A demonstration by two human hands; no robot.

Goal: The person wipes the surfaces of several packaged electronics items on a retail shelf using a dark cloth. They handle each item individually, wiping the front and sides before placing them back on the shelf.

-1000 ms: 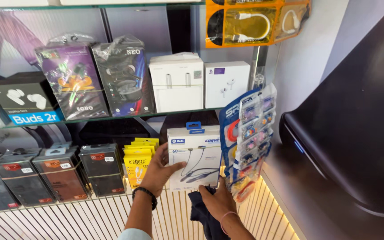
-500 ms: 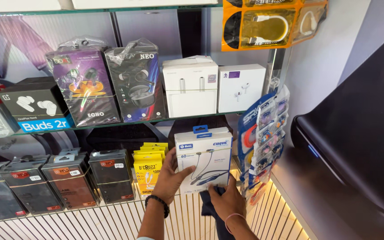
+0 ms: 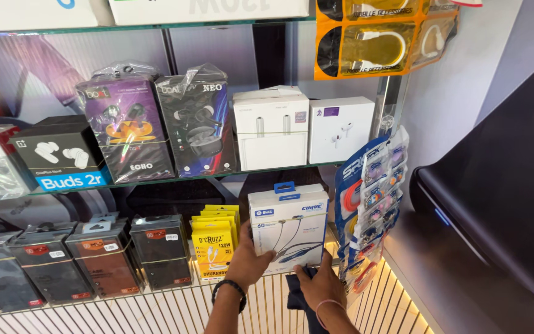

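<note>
My left hand point(image 3: 246, 258) grips the left side of a white box with a blue hang tab and a picture of neckband earphones point(image 3: 288, 224), holding it upright in front of the lower glass shelf. My right hand point(image 3: 321, 286) supports the box's bottom right corner and presses a dark blue cloth point(image 3: 296, 292) under its palm. A black band sits on my left wrist, a pink band on my right wrist.
Yellow cable packs point(image 3: 214, 244) and dark boxes point(image 3: 105, 256) stand to the left on the lower shelf. Earbud boxes point(image 3: 198, 127) and white boxes point(image 3: 271, 128) line the glass shelf point(image 3: 156, 180) above. A hanging strip of small packets point(image 3: 371, 204) is right, beside a black curved panel point(image 3: 502, 210).
The white box has stayed in both hands, lifted slightly toward the shelf. The view has shifted a little to the right and closer.
</note>
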